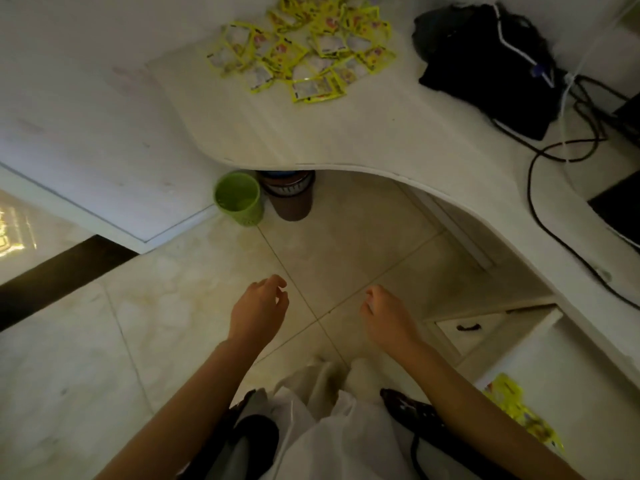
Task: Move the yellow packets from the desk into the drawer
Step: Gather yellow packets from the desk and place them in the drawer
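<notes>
Well beyond the fingertips of both hands, a large heap of yellow packets [304, 46] lies on the desk [346, 133]. Left hand [258, 310] and right hand [386, 317] hang over the floor, fingers loosely curled, holding nothing. Behind the right fingers, a few packets [519, 414] lie in the open drawer [571, 393]. Most of the job looks undone.

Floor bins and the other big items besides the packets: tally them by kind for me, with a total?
Green bin: 1
Brown bin: 1
Black bag on the desk: 1
Open drawer: 1
Hands, both holding nothing: 2, left hand, right hand
Total: 6
</notes>
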Motion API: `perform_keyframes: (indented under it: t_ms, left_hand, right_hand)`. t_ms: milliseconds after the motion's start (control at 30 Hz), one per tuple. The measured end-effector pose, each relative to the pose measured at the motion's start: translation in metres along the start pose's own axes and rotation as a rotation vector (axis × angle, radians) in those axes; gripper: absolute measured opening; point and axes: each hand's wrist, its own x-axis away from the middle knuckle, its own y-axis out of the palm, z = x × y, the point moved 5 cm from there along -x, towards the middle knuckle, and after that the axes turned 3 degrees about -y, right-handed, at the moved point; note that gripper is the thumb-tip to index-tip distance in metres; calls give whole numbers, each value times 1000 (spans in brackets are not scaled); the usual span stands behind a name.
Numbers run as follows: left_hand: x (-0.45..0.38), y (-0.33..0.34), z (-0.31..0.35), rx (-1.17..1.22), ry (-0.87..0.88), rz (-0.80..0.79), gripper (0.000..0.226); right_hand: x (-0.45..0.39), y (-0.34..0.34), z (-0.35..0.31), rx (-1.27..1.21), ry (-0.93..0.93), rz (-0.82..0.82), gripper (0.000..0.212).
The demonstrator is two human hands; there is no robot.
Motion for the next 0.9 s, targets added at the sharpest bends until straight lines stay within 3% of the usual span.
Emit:
perform_keyframes:
  t_ms: [467,900]
  left_hand:
    - [-171,-49,30,57,-57,119,24]
    - [-298,-83,52,112,-143,78,21]
  right_hand:
    - [-183,-77,-85,62,-150,33,39]
    - [-337,-161,-155,124,-273,-8,36]
